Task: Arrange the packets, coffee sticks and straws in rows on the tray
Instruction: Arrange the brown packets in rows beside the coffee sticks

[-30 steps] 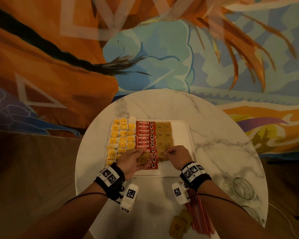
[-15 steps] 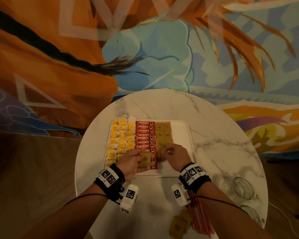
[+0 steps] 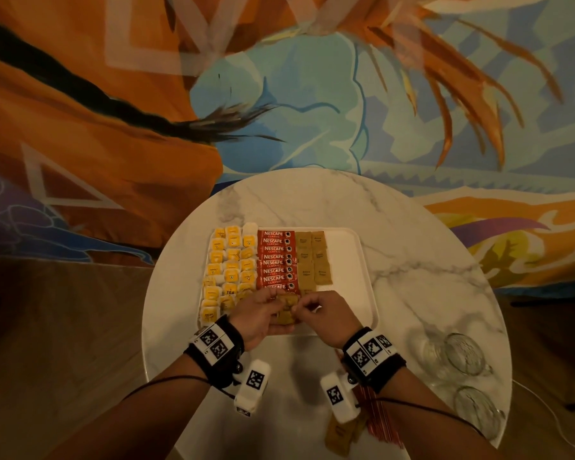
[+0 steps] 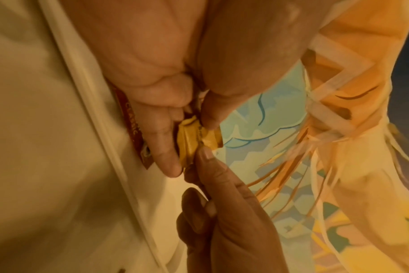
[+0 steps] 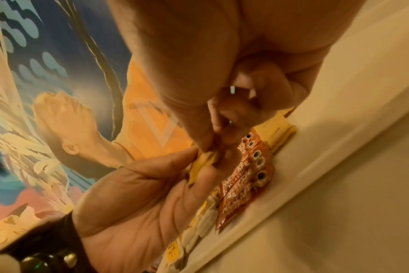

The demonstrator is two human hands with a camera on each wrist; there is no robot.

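Note:
A white tray (image 3: 346, 260) on the round table carries rows of yellow tea packets (image 3: 229, 260), red coffee sticks (image 3: 276, 260) and brown sugar packets (image 3: 312, 260). My two hands meet over the tray's near edge. My left hand (image 3: 274, 302) grips a small stack of brown sugar packets (image 4: 194, 140) between thumb and fingers. My right hand (image 3: 301, 307) pinches the top packet (image 5: 206, 158) of that stack with thumb and forefinger. Coffee sticks (image 5: 245, 177) lie just beneath the hands. Red straws (image 3: 379, 413) and loose brown packets (image 3: 341, 433) lie on the table under my right forearm.
Two glass mugs (image 3: 458, 353) (image 3: 475, 410) stand at the table's right edge. The tray's right strip (image 3: 346, 254) is bare white. A painted mural wall rises behind the marble table (image 3: 412, 260).
My right hand has left the sugar row and come back left to the stack in my left hand. Both hands now meet, slightly nearer the tray's front edge.

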